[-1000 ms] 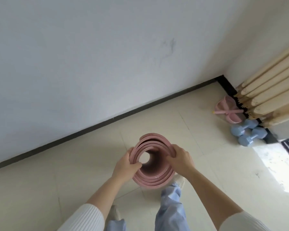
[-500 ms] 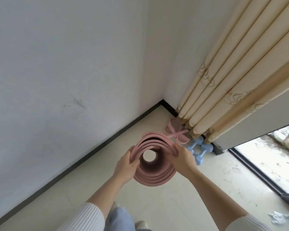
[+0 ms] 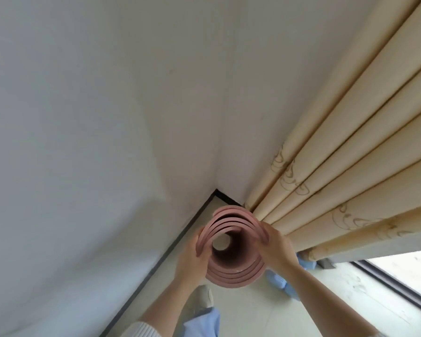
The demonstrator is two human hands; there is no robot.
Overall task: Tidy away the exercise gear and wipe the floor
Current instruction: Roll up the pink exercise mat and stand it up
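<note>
One pink rolled foam exercise mat [image 3: 233,273], end-on: loose spiral layers, hollow core. I hold it upright in the room corner, over the pale tiled floor [image 3: 253,312] and beside the cream pleated curtain [image 3: 350,166]. My left hand [image 3: 192,261] grips the left rim and my right hand [image 3: 277,249] the right, fingers curled.

The loosely rolled pink yoga mat [image 3: 233,272] is upright, spiral end facing up; blue dumbbells [image 3: 276,281], apparently two, lie just beside it, partly hidden.
</note>
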